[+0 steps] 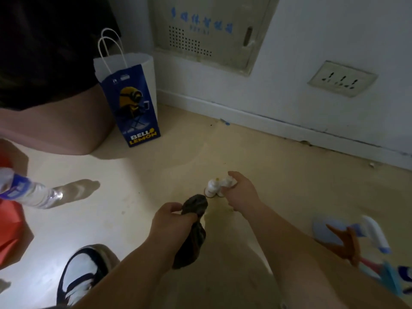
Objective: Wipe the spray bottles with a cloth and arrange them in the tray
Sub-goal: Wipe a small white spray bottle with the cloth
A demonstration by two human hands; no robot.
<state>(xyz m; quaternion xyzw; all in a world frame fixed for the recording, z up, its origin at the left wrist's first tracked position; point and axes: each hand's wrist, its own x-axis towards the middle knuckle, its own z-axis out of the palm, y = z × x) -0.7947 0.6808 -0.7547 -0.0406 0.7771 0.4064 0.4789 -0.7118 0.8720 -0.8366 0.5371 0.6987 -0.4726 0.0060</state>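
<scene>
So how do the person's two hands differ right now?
The left hand grips a dark cloth; the right hand grips a small white bottle. The left hand is nearer the camera; the right hand reaches farther out. Both are bare and closed round something.

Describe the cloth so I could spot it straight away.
From the tall blue paper bag by the wall, come down the pale floor to the two hands. The cloth is the dark crumpled rag gripped in the left hand; the right hand grips a small white bottle instead.
</scene>
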